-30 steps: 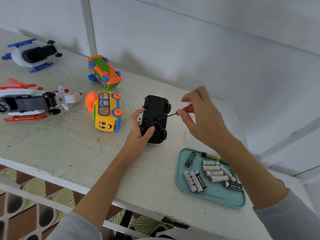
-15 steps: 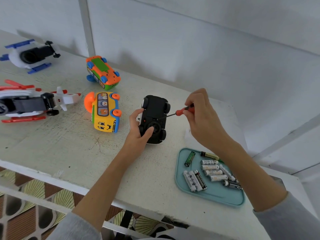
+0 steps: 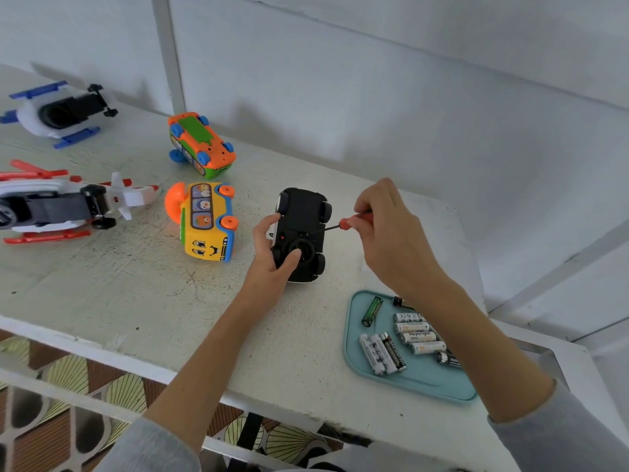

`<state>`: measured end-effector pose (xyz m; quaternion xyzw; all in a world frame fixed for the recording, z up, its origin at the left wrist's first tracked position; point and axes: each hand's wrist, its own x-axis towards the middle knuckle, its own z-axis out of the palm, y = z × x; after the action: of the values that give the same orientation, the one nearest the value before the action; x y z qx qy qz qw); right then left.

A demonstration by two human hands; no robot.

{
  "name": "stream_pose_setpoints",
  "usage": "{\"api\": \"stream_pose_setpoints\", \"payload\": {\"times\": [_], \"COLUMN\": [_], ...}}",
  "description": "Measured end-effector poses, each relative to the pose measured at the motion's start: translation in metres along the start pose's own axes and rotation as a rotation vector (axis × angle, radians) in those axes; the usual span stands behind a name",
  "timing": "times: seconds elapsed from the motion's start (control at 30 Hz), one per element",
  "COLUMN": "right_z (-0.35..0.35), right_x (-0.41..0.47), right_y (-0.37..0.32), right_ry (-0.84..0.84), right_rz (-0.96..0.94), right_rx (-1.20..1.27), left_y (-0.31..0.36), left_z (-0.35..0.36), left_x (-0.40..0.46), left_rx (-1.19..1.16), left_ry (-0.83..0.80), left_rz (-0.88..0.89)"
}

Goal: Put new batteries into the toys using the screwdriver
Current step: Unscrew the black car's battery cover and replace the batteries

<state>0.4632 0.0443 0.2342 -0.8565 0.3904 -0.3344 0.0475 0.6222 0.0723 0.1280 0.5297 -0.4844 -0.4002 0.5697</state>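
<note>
Two hands work on one black toy car (image 3: 303, 233), which lies upside down near the middle of the worktop (image 3: 136, 294). Left hand (image 3: 272, 264) grips its side, thumb on the underside. Right hand (image 3: 384, 229) pinches a red-handled screwdriver (image 3: 354, 221), tip against the car's underside. Nearby, loose batteries (image 3: 408, 335) lie in a teal tray (image 3: 425, 379); a yellow toy bus (image 3: 207, 221) lies just left.

White painted wall (image 3: 374, 80) fills upper frame; white upright post (image 3: 166, 52) upper left. Worn, cracked white tabletop (image 3: 102, 287) across centre. Patterned floor tiles (image 3: 68, 420) lower left.
</note>
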Motion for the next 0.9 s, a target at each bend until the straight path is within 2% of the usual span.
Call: {"api": "stream_pose_setpoints", "payload": {"times": [0.13,0.33,0.4,0.5,0.67,0.73,0.8,0.83,0.9], "right_z": [-0.001,-0.004,-0.005,-0.006,-0.005,-0.006,-0.005,-0.005,-0.003], "right_x": [0.002,-0.003,-0.003,-0.003,-0.01,-0.01,-0.009,-0.008,-0.01], "right_y": [0.0,0.006,0.005,0.009,0.011,0.011,0.014,0.017,0.019], "right_ry": [-0.022,-0.042,-0.042,-0.099,-0.02,-0.035,-0.067,-0.063,-0.011], "right_rz": [0.087,-0.073,0.026,0.182,-0.049,0.02,0.162,0.181,0.09], "right_rx": [-0.185,-0.043,-0.057,-0.266,-0.06,-0.067,-0.182,-0.234,-0.183], "left_y": [0.0,0.0,-0.001,-0.001,-0.001,0.0,0.0,0.0,0.0], "left_z": [0.0,0.0,0.0,0.001,0.001,0.001,0.001,0.001,0.001], "left_x": [-0.001,-0.001,-0.001,-0.001,-0.002,-0.002,-0.002,-0.002,-0.003], "left_rx": [-0.01,-0.005,0.002,0.008,0.018,0.018,0.017,0.015,0.009], "left_ry": [0.002,0.005,0.008,0.014,0.011,0.011,0.008,0.008,0.009], "left_rz": [0.011,0.0,-0.002,0.0,0.003,0.0,0.006,0.008,0.005]}}
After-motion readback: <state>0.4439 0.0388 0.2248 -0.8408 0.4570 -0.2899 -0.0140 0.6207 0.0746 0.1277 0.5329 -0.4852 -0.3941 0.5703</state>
